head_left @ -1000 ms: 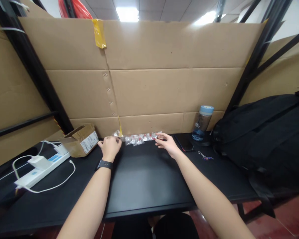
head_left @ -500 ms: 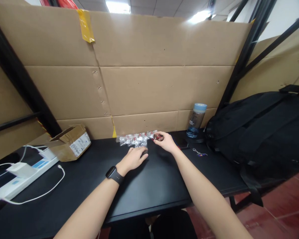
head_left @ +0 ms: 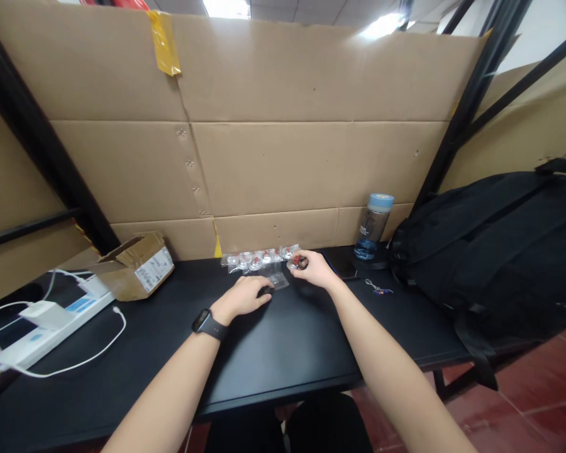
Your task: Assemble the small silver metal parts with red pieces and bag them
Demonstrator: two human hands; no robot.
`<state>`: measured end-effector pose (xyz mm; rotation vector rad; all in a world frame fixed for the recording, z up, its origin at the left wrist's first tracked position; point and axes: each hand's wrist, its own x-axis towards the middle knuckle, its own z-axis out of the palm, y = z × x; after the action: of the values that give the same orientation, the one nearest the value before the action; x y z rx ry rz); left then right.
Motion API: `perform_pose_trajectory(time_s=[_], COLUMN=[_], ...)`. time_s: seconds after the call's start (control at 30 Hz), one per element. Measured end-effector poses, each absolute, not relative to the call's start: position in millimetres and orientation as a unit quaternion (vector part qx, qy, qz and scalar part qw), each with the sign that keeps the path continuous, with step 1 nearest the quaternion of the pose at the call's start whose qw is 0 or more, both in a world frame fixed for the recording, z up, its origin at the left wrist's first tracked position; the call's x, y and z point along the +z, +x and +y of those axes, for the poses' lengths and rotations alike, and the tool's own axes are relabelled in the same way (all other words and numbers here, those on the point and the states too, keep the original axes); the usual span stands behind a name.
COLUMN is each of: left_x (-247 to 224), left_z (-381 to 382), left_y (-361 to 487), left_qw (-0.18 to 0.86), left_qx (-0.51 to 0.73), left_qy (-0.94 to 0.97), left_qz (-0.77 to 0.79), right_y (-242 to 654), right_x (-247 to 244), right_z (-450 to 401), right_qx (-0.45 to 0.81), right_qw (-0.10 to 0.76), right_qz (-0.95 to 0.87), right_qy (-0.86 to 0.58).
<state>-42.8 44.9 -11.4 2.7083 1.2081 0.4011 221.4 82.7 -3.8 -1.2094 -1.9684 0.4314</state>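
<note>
Clear packets (head_left: 256,260) between cardboard box (head_left: 134,274) and bottle (head_left: 372,228)

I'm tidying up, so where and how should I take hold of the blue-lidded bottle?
Likely best: wrap the bottle mid-body, below its blue lid, coming from the front. It stands upright with roughly straight sides; the cardboard panel is behind and the black backpack close on its right.

A smartwatch (head_left: 201,320) is worn on the left wrist, its face a dark, glossy rounded rectangle. The strap (head_left: 216,329) is smooth, close-fitting and dark grey, nearly black. Both forearms (head_left: 387,352) are bare, as are the hands (head_left: 248,297). Plain black legwear (head_left: 330,428) covers the thighs (trousers or shorts, one cannot tell which).
</note>
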Motion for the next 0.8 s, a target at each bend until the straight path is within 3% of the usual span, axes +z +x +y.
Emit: perform_pose_trajectory(time_s=[0.33, 0.8], left_x=[-23.0, -26.8], left_z=[36.4, 38.9], left_y=[-18.5, -19.1], left_qw=[0.034, 0.095], left_qx=[0.12, 0.106], left_qy=[0.902, 0.906], left_qz=[0.413, 0.4], right_y=[225.8, 213.6], right_x=[3.7, -6.8], right_z=[72.5, 74.4], right_qx=[0.166, 0.162], right_qw=[0.257, 0.26], right_qz=[-0.834, -0.827], right_qy=[-0.46, -0.472])
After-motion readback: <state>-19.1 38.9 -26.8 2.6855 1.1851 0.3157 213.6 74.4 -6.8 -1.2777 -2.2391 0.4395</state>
